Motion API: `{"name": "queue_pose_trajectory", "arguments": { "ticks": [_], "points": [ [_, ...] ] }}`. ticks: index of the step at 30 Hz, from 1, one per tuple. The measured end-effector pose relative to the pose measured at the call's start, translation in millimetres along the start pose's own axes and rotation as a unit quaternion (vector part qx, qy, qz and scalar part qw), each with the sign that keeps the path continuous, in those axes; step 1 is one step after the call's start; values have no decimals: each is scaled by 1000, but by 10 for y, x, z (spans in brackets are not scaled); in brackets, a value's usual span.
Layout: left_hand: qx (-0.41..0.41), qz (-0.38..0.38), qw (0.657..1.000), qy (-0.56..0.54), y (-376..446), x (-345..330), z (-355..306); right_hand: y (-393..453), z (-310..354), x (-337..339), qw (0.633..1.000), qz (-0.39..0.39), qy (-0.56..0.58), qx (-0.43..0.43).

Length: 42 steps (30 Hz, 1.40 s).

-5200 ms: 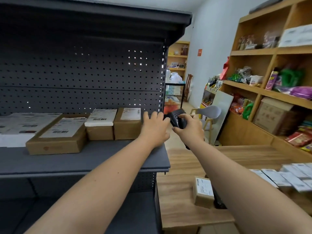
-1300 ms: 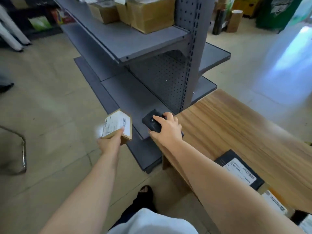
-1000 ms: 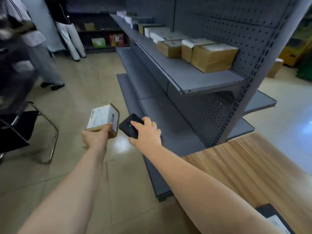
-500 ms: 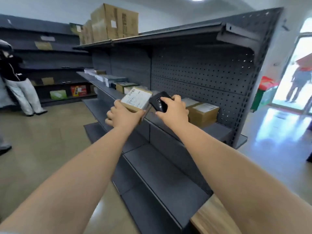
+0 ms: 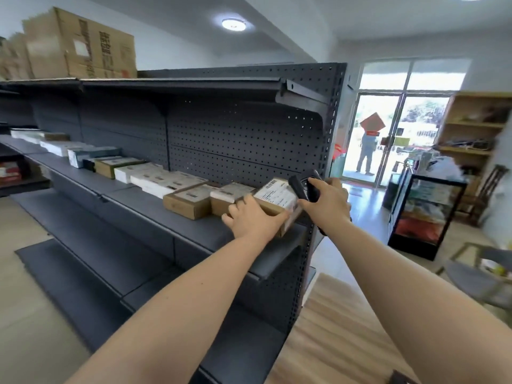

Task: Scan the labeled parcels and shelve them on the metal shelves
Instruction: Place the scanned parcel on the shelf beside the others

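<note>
A labeled parcel is being held at the right end of the metal shelf.

The small cardboard parcel (image 5: pixel 277 202), label up, is being gripped by the left hand (image 5: pixel 253 220) at its near edge, above the grey metal shelf (image 5: pixel 155 200) and just right of a row of shelved boxes (image 5: pixel 191 199). A black handheld scanner (image 5: pixel 304 188) is being clasped by the right hand (image 5: pixel 328 202), touching the parcel's right side.
</note>
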<state>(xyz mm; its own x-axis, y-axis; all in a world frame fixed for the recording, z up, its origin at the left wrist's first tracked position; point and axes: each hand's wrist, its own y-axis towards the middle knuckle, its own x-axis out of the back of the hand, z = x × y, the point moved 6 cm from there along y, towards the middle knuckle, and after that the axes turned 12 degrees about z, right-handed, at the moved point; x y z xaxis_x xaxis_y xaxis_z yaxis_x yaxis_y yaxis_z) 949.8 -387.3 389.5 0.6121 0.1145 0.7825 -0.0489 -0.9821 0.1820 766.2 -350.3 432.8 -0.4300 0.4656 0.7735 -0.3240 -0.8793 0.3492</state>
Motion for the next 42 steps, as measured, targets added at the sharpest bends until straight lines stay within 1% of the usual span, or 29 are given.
{"name": "queue_pose_trajectory", "arguments": {
  "ticks": [6, 11, 16, 21, 24, 27, 29, 33, 37, 39, 42],
  "points": [
    [-19, -2, 1000, 19, 17, -376, -241, 89, -424, 75, 1000, 5, 14, -26],
    [10, 12, 999, 40, 130, -598, -205, 151, -641, 22, 999, 13, 37, -37],
    [26, 9, 997, 66, 240, -638, -106, 182, -824, -68, 998, 27, 41, -48],
    [24, 6, 998, 54, 282, -637, -71, 205, -909, -133, 997, 38, 52, -42],
    [3, -17, 999, 31, 284, -491, -36, 218, -881, -112, 997, 30, 62, -27],
    [-21, -44, 998, 33, 316, -248, -12, 266, -711, -84, 997, 31, 64, 3],
    [-22, -51, 998, 20, 344, -75, 20, 307, -538, -81, 997, 30, 73, 24],
    [-3, -43, 997, -67, 371, 300, 161, 362, -77, -84, 990, 10, 128, 54],
    [17, -14, 982, -185, 524, 652, 449, 324, 500, -91, 986, -32, 143, 85],
    [10, -19, 982, -187, 598, 885, 614, 308, 780, -161, 987, -33, 134, 87],
    [-18, -57, 988, -139, 644, 1259, 964, 281, 1196, -435, 990, -13, 113, 84]
  ]
}}
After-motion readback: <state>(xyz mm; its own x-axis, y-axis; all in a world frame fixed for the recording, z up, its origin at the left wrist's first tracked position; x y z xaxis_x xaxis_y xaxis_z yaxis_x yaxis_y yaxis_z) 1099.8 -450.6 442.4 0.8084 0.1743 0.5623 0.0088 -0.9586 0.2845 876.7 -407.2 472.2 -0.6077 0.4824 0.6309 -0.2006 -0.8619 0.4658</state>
